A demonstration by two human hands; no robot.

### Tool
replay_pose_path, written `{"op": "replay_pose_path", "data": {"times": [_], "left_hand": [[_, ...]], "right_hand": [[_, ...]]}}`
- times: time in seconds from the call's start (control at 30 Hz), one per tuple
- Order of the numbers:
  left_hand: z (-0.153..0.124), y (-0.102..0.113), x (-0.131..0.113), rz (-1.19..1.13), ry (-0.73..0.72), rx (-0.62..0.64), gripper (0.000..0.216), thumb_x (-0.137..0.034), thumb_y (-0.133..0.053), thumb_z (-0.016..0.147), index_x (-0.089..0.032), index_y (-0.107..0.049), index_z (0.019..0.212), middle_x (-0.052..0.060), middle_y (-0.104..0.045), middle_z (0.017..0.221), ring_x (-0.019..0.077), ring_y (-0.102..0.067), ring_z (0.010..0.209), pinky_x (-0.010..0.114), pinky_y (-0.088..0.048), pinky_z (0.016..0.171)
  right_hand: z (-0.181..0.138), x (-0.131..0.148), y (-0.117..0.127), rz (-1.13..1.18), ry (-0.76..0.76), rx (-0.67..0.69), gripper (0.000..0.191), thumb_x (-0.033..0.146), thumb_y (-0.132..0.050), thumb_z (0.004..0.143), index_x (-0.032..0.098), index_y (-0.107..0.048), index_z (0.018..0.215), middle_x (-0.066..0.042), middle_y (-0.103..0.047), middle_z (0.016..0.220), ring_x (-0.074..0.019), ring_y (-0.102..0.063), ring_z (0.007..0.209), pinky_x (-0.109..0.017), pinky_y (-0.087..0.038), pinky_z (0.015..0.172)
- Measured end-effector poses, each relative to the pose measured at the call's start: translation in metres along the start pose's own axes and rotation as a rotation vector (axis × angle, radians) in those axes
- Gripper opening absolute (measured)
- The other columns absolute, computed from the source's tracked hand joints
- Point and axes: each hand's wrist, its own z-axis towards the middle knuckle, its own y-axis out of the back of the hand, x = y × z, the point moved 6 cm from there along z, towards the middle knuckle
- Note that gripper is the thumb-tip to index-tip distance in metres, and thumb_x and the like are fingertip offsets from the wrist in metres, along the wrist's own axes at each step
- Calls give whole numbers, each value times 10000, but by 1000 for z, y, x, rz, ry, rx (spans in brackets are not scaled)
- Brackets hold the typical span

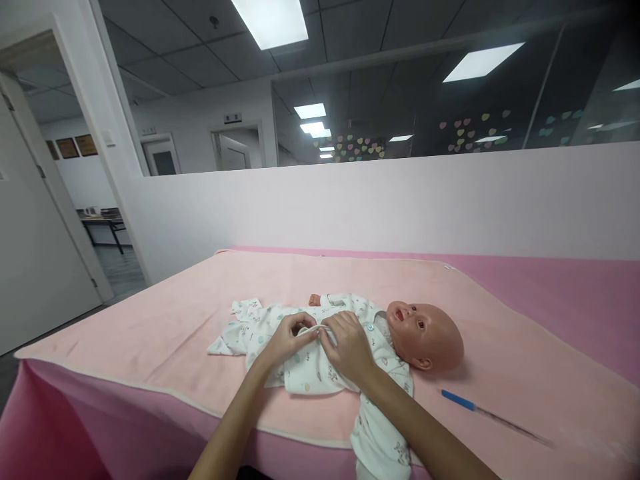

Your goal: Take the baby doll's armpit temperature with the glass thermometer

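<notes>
Two bare forearms reach in from the near edge, the right one crossing above a patterned sleeve that extends over the blanket's near border. Fingers of the left hand and right hand meet over the doll's middle, each pinching the raised edge of the white outfit. The doll lies on its back across the blanket, head to the right, legs to the left; one small brown hand shows from the far cuff. Near its head, on the right, rests a thin tool with a blue handle, its far tip blurred. Pink sheet spreads beneath the blanket. Beyond stands a low white wall topped by glass with heart stickers; left, an open door shows a desk.
</notes>
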Motion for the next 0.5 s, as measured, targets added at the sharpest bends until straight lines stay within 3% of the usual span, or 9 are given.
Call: {"op": "replay_pose_path", "data": {"times": [0.27,0.5], "left_hand": [[1,1,4,-12,47,-4,93,-156,-540,671,-135,-578,753,11,-574,720,128,-505,695,232,-377,645],[1,3,7,-70,68,-37,102,-204,-578,674,-143,-554,753,1,-536,719,116,-489,686,219,-370,630]], "right_hand": [[-1,-1,-2,-28,-19,16,132,165,-465,805,183,-513,683,-24,-531,653,-165,-459,689,-311,-342,698],[-1,-3,-1,-12,-44,-3,139,141,-457,786,183,-489,658,-19,-517,636,-159,-444,668,-303,-333,681]]}}
